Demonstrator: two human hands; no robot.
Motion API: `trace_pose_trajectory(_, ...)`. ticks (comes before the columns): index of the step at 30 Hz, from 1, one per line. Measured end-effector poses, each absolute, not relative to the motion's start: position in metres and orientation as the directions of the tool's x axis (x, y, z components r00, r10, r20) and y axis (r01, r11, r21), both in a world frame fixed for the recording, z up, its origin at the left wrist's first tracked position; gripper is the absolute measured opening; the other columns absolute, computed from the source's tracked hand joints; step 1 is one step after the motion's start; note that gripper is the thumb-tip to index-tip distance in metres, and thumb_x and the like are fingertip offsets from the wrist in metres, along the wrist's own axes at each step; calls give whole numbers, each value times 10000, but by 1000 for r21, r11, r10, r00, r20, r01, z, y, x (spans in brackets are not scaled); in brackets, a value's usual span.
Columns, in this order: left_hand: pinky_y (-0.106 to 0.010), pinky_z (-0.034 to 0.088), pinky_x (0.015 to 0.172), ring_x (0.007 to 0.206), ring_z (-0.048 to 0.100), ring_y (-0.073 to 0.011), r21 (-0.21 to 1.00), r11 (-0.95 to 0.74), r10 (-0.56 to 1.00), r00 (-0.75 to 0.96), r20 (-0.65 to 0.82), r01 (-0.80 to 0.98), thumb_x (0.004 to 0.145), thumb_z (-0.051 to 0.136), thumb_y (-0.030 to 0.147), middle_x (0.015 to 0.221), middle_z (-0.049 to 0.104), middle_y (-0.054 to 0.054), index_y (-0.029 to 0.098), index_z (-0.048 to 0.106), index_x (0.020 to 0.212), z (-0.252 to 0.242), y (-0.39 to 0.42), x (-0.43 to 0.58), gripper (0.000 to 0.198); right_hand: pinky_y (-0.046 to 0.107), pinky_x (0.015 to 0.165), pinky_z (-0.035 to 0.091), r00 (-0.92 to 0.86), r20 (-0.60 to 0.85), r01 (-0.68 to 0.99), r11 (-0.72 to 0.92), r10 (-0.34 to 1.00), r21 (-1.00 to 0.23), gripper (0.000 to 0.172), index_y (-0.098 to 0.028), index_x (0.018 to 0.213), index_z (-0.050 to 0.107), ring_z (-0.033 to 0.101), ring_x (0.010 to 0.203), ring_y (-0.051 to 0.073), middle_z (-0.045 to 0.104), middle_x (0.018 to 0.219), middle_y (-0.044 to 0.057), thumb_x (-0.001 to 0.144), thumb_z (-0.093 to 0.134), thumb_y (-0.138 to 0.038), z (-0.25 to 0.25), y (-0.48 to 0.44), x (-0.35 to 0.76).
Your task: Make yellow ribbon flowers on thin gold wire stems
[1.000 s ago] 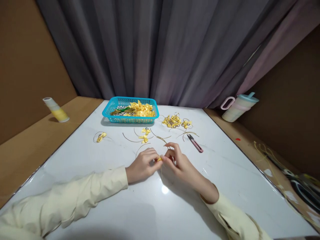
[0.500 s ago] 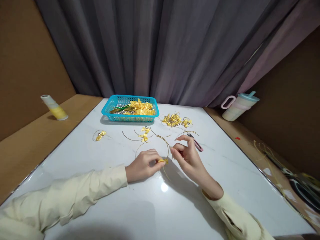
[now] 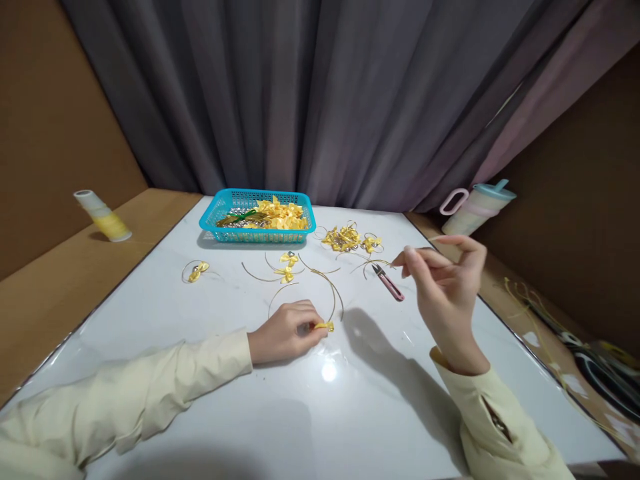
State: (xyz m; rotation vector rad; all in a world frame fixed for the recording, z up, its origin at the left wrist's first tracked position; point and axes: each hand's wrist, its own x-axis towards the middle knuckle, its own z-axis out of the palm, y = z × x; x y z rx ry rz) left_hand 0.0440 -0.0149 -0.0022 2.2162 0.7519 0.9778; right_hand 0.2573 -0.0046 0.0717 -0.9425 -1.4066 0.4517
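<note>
My left hand (image 3: 290, 331) rests low over the white table, thumb and fingertips pinched on a small yellow ribbon bow (image 3: 327, 326). Most of that bow is hidden by the fingers. Thin curved brown cords (image 3: 333, 293) lie just beyond it. To the right, my right hand (image 3: 445, 287) is raised above the table, thumb against the bent fingers and index finger lifted. Whatever it pinches, if anything, is too fine to make out. Pink-handled thread snips (image 3: 389, 283) lie left of it. Two yellow bows (image 3: 287, 274) with cords are beyond my left hand.
A blue basket (image 3: 257, 237) at the back holds yellow bows and silvery pieces. Right of it lies a pile of corded bows (image 3: 343, 238). A single corded bow (image 3: 199, 269) is at left. A ribbon spool (image 3: 106, 220) and a lidded tumbler (image 3: 475, 208) stand at the sides.
My right hand has moved right and up, away from the bow. The cord end below the bow no longer shows there. My left hand stays in place with its pinch.
</note>
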Motion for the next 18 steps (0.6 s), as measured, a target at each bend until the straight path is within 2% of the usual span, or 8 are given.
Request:
trace_pose_trajectory(3,-272,431,622,640,531,-153,700,-678,668,583,462,221,813,533,157,616,605,-61,142,574,647,-3,-15,44,172,261,580,432,235,650,215,613,723,-760,326,-241,959,360,569,583,132,614,642,-38,799,643,-219,82,-1,263)
trace_pose_trajectory(5,-271,429,619,639,527,-152,693,-690,656,586,475,210,814,532,153,618,604,-62,141,575,658,-4,-15,43,163,264,587,460,283,594,104,592,753,-799,331,-241,942,369,583,579,132,602,614,-51,775,654,-223,86,3,264)
trace_pose_trajectory(7,-266,427,614,637,521,-150,684,-700,646,590,485,205,816,529,152,615,596,-59,142,573,663,-5,-14,43,159,264,587,492,286,427,-66,462,858,-884,317,-236,899,384,605,591,131,580,617,-59,742,659,-231,89,7,264)
trace_pose_trajectory(9,-262,423,607,636,516,-149,674,-710,637,596,489,205,819,523,154,613,589,-58,142,568,665,-6,-14,43,161,233,545,498,201,182,-230,227,962,-946,275,-216,830,411,593,566,107,550,635,-57,705,655,-204,94,11,261)
trace_pose_trajectory(11,-259,420,604,634,510,-147,666,-717,630,603,489,208,820,513,153,608,582,-55,144,559,661,-7,-13,43,166,165,421,423,74,16,-313,39,997,-949,228,-192,723,419,481,445,49,507,613,-57,671,632,-128,101,12,257)
trace_pose_trajectory(14,-252,414,605,635,504,-143,657,-722,628,606,488,218,820,502,148,603,573,-44,150,547,655,-9,-12,43,171,137,308,240,-113,-33,-310,-67,993,-948,239,-173,585,379,212,336,7,414,504,-70,657,570,-49,116,9,250)
trace_pose_trajectory(16,-246,406,599,633,498,-141,644,-732,619,613,491,224,821,495,145,596,560,-36,151,537,651,-10,-11,43,175,143,314,195,-206,-49,-285,-107,977,-953,237,-163,564,382,148,330,4,378,462,-73,682,547,-40,126,2,247)
trace_pose_trajectory(18,-244,395,593,629,487,-140,628,-743,609,622,492,231,819,487,138,586,542,-31,150,522,642,-11,-10,43,182,147,331,177,-241,-67,-281,-136,968,-950,220,-153,579,403,137,335,0,394,465,-68,689,546,-28,136,-8,246)
